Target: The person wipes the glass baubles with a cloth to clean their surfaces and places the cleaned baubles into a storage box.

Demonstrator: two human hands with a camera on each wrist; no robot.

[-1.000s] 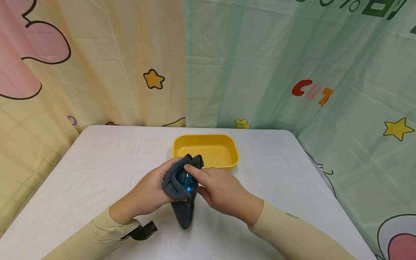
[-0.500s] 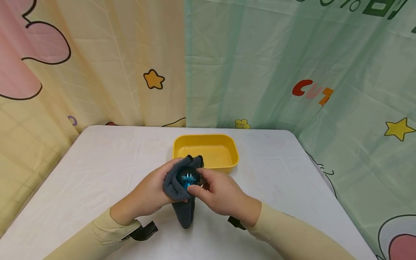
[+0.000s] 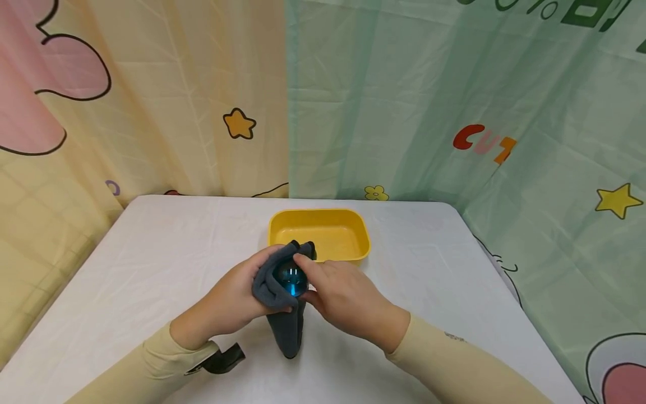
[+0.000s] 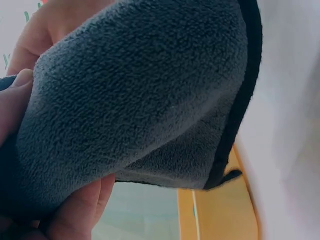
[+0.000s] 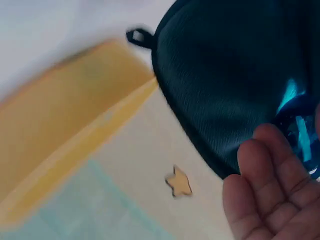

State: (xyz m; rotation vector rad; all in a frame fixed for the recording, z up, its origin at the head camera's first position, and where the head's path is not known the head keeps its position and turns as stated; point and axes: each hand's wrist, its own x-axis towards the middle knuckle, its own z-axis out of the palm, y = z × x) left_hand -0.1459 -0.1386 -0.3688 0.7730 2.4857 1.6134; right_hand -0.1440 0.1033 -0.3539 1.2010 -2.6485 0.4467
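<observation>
Handling the blue rounded piece well seemed to call for light fingertip pressure, with the gray cloth snug around it; so smooth a surface looked apt to slip if squeezed hard at the edge. Piece sat in the cloth's fold, held over the desk. Glossy, deep blue, bright reflections across its face; full shape hidden by folds and fingers. Left grip was wrapped round the cloth, whose lower end hung to a narrow point. Right grip pinched the piece, forefinger above, thumb below. Just beyond stood a yellow tub; patterned curtains hung behind.
</observation>
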